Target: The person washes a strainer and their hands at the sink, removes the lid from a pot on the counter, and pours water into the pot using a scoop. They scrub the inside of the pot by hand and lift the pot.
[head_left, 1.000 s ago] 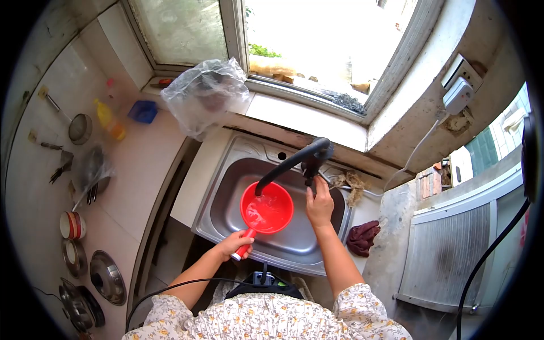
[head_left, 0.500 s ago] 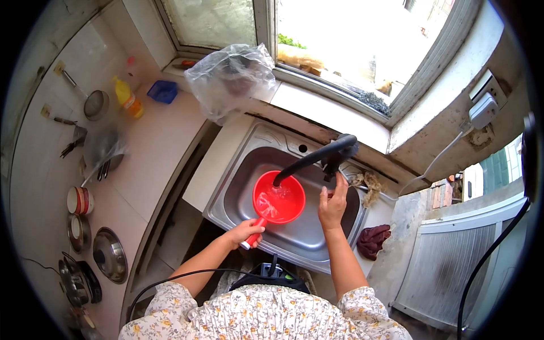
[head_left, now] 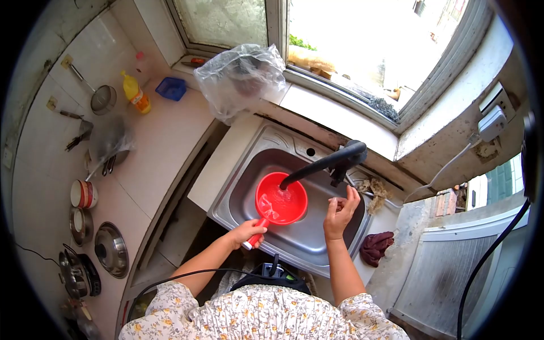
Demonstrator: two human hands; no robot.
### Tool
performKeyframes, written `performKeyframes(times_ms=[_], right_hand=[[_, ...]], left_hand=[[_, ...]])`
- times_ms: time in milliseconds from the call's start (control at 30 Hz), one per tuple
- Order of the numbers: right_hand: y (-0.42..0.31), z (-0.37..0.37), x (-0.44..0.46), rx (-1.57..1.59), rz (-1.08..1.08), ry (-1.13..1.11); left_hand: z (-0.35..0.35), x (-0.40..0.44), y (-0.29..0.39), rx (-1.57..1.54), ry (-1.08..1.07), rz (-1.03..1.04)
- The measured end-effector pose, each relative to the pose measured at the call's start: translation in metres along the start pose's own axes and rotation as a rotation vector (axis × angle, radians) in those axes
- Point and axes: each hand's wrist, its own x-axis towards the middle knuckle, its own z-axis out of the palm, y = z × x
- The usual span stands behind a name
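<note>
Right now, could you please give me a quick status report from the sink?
Left hand holding the red dipper by its handle. Right hand apparently empty, near the black faucet. Water in the dipper, spout reaching over it.

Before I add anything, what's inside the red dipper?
Clear, rippling water lies in the red dipper. The black spout covers a patch near the far rim, which can't be seen.

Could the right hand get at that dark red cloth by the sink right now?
Probably yes: the right hand looks empty above the sink, and the cloth lies just beyond the sink's right edge, with nothing visible standing between them.
</note>
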Motion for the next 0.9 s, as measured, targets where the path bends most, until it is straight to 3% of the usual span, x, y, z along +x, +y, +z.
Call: performKeyframes(times_ms=[633,700,800,900], right_hand=[[-0.002,0.007,0.007,-0.165,-0.077,-0.115],[-0.005,0.006,0.011,-0.253,-0.113,-0.248],[-0.002,0.012,0.015,-0.299,-0.201,-0.282],[-0.006,0.019,0.016,-0.299,-0.158,-0.328]], left_hand=[[0.008,-0.009,0.003,0.017,0.069,0.016],[0.012,-0.01,0.003,0.018,0.081,0.015],[0.017,-0.016,0.002,0.009,0.104,0.02],[0.02,-0.026,0.0,-0.011,0.133,0.044]])
